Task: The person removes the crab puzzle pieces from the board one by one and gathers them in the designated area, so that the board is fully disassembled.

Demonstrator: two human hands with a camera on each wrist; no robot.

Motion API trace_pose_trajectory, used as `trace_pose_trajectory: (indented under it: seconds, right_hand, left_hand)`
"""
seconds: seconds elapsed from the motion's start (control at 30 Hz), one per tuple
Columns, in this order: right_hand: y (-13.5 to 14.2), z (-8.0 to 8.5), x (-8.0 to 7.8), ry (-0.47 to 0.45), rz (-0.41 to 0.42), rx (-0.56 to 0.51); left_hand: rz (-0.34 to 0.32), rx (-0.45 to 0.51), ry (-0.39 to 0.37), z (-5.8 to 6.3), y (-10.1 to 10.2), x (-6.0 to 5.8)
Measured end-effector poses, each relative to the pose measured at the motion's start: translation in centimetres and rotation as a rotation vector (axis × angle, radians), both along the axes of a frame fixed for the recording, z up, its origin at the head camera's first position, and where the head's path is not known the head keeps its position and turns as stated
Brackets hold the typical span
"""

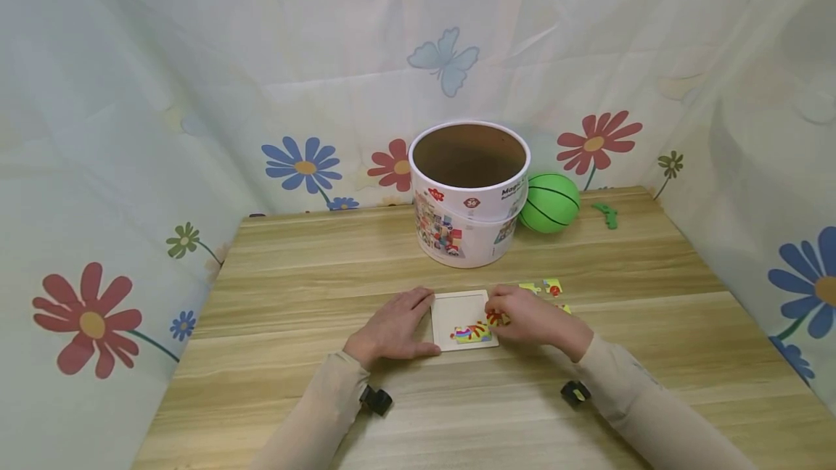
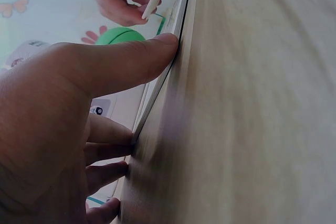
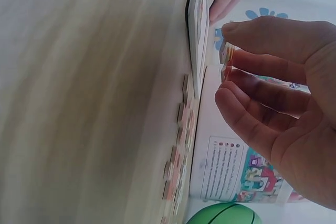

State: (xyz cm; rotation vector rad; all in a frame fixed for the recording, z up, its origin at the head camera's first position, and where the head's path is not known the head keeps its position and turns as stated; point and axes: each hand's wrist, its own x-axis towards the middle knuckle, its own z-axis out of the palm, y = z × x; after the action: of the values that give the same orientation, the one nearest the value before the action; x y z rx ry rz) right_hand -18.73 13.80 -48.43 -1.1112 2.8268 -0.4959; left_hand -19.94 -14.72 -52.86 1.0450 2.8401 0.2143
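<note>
A shallow square puzzle tray (image 1: 451, 308) with a pale raised rim lies flat on the table. Along its lower edge sit joined puzzle pieces (image 1: 472, 333), yellow with red and purple print. My left hand (image 1: 395, 328) spans the tray's left side, thumb (image 2: 152, 59) against the near corner and fingertips at the far corner. Over the tray's right edge, my right hand (image 1: 532, 316) pinches a puzzle piece (image 3: 227, 59) between thumb and fingers. That piece is raised above the tray and tilted; its printed side shows only partly in the head view.
Several loose puzzle pieces (image 1: 554, 286) lie right of the tray, partly behind my right hand. A white bucket (image 1: 457, 238) stands behind the tray, with a green ball (image 1: 551, 203) beside it. A small green toy (image 1: 607, 215) lies farther right. Flowered curtain surrounds the table.
</note>
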Motion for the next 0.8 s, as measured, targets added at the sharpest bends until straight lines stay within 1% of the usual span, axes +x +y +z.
trace_pose_trajectory:
  seconds: [0.13,0.33,0.5,0.63,0.8]
  right_hand:
    - [0.5,-0.2,0.1,0.018,-0.012,0.018]
    - [1.1,-0.3,0.4,-0.031,-0.057,0.041]
    - [1.6,-0.5,0.5,-0.057,-0.061,0.05]
    - [1.9,-0.7,0.5,-0.037,-0.04,0.042]
    - [2.3,-0.9,0.8,0.013,-0.019,0.043]
  left_hand:
    - [0.003,0.004,-0.004,-0.1,0.0,-0.1]
    - [0.006,0.005,-0.005,-0.1,0.0,-0.1]
    - [0.006,0.013,-0.006,-0.1,0.1,-0.1]
    - [0.004,0.016,-0.002,-0.1,0.1,-0.1]
    - [0.0,0.022,0.003,-0.1,0.0,-0.1]
